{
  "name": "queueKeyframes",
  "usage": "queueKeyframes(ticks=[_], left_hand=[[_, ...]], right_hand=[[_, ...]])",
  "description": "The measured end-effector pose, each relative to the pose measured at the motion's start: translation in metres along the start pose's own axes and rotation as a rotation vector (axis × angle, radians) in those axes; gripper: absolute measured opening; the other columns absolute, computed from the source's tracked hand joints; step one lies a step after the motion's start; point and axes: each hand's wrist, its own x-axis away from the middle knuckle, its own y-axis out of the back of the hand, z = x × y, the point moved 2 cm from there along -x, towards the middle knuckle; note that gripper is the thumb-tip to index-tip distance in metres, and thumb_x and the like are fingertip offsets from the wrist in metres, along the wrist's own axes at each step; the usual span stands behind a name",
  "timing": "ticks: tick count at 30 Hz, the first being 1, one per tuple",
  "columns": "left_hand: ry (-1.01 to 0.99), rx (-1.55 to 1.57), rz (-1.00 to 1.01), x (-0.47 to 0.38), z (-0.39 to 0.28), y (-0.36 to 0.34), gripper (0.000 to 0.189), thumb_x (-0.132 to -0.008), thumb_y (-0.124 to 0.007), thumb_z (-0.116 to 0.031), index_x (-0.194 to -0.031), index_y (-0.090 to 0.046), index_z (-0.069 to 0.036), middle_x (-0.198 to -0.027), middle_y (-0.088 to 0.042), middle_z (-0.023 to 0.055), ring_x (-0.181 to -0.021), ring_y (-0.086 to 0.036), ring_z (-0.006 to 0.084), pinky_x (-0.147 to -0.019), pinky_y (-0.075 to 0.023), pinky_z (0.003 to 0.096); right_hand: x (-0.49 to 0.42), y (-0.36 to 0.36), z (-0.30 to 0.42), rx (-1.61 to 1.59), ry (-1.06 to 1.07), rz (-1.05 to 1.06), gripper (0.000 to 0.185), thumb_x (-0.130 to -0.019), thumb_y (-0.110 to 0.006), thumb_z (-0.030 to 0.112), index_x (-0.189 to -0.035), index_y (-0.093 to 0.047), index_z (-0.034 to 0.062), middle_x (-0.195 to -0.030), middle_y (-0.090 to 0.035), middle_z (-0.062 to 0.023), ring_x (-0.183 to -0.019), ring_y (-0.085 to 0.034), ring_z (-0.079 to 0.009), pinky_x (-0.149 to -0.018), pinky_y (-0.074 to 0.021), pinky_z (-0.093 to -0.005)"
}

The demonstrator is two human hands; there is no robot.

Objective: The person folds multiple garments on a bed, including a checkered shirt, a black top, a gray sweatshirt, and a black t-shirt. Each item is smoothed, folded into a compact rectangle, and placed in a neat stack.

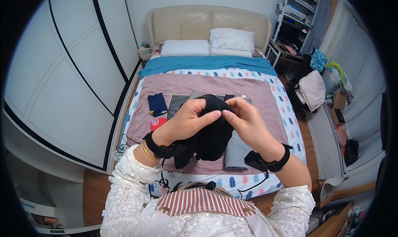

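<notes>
A black cloth garment (213, 140) hangs from both my hands above the bed; its exact kind cannot be told. My left hand (194, 114) pinches its upper edge between thumb and fingers. Close beside it, my right hand (244, 115) grips the same edge, the two thumb tips nearly touching. Under the garment lies a dark grey flat piece (177, 103), partly hidden. A folded grey cloth (237, 154) rests on the bed below my right hand. To the left are a folded navy cloth (157, 104) and a red item (158, 123), partly covered by my left arm.
A mauve blanket (264, 97) covers the middle of the bed, over a patterned sheet (287, 109). Pillows (186, 47) lie against the padded headboard (192, 20). A white sliding wardrobe (71, 78) stands left. Bags and clothes (311, 90) are piled at right. Cables (119, 151) lie at the bed's left edge.
</notes>
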Motion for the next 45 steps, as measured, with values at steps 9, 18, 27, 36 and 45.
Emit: queueKeyframes(ticks=[9, 18, 27, 36, 45], left_hand=[[0.141, 0.311, -0.46, 0.029, 0.066, 0.013, 0.018, -0.09, -0.057, -0.013, -0.105, -0.054, -0.003, -0.09, -0.057, -0.001, -0.078, -0.053, 0.0052, -0.069, -0.0437, 0.0185], [0.006, -0.219, -0.162, 0.006, 0.172, 0.02, 0.038, -0.072, -0.071, -0.011, -0.106, -0.056, -0.002, -0.101, -0.057, 0.0048, -0.086, -0.054, 0.0119, -0.075, -0.0429, 0.0258], [0.302, -0.762, -0.438, -0.05, 0.138, 0.057, 0.005, -0.067, -0.053, 0.001, -0.072, -0.055, 0.0, -0.06, -0.058, 0.0085, -0.056, -0.058, 0.0177, -0.05, -0.0426, 0.0321], [0.261, 0.465, -0.588, -0.049, 0.105, 0.082, 0.029, -0.093, -0.046, -0.033, -0.102, -0.052, -0.006, -0.096, -0.061, 0.0084, -0.081, -0.064, 0.019, -0.065, -0.054, 0.0383], [-0.286, -0.457, -0.079, -0.024, 0.042, 0.058, 0.031, -0.085, -0.06, -0.015, -0.113, -0.054, -0.002, -0.107, -0.061, 0.0084, -0.097, -0.059, 0.0164, -0.085, -0.0484, 0.029]], right_hand=[[-0.037, -0.003, 0.006, 0.631, 0.405, -0.066, 0.009, -0.087, -0.054, 0.006, -0.087, -0.056, -0.0031, -0.071, -0.056, -0.026, -0.07, -0.056, -0.0441, -0.057, -0.0448, -0.0426], [-0.022, 0.026, 0.061, 0.61, 0.551, 0.264, 0.007, -0.083, -0.061, 0.004, -0.087, -0.058, -0.0015, -0.067, -0.055, -0.0127, -0.056, -0.051, -0.024, -0.053, -0.0425, -0.0288], [0.028, 0.072, 0.075, 0.943, 0.472, 0.007, 0.008, -0.079, -0.064, -0.001, -0.084, -0.059, -0.0039, -0.069, -0.056, -0.0135, -0.056, -0.055, -0.0248, -0.053, -0.0435, -0.0271], [0.07, 0.037, 0.059, 1.039, 0.58, 0.151, 0.021, -0.066, -0.07, -0.002, -0.083, -0.058, -0.0007, -0.058, -0.049, -0.008, -0.05, -0.053, -0.0223, -0.044, -0.0414, -0.0319], [0.049, 0.009, 0.048, 0.639, 0.527, 0.402, 0.019, -0.073, -0.068, 0.002, -0.089, -0.057, 0.0015, -0.074, -0.051, -0.0094, -0.06, -0.057, -0.0252, -0.049, -0.045, -0.0334]])
